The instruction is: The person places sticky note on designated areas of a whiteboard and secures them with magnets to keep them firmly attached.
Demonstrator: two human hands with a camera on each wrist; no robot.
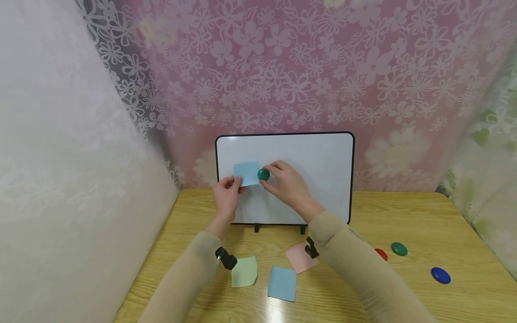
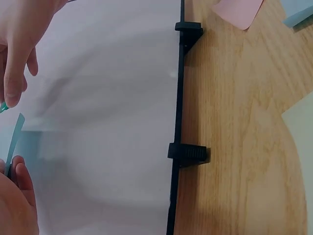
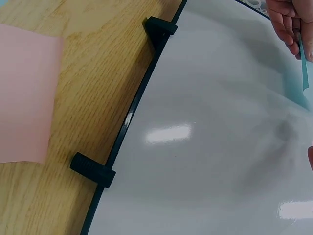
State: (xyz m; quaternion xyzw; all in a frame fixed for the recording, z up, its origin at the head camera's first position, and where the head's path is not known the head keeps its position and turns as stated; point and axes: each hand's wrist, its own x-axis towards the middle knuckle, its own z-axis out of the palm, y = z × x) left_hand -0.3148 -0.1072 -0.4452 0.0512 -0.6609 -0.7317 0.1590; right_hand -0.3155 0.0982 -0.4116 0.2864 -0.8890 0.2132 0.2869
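Two hands (image 1: pixel 227 197) (image 1: pixel 290 185), four paper notes (image 1: pixel 247 172) (image 1: pixel 244 272) (image 1: pixel 282 283) (image 1: pixel 299 259), four discs (image 1: pixel 263 174) (image 1: pixel 381 254) (image 1: pixel 399 249) (image 1: pixel 440 275), one whiteboard (image 1: pixel 323 179)

Wood-grain table (image 1: pixel 190 216). Toward its back, a black-framed whiteboard (image 1: pixel 319 179) stands on two black feet (image 1: pixel 256 228). In front, left to right, lie a pale-green sticky note (image 1: pixel 243 272), a blue sticky note (image 1: pixel 282 283) and a pink sticky note (image 1: pixel 299 259); farther right, a partly hidden red magnet (image 1: pixel 381 254), a green magnet (image 1: pixel 399 249) and a blue magnet (image 1: pixel 440 275).

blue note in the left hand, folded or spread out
Spread out: the blue note in the left hand shows one broad, squarish face to the head view.
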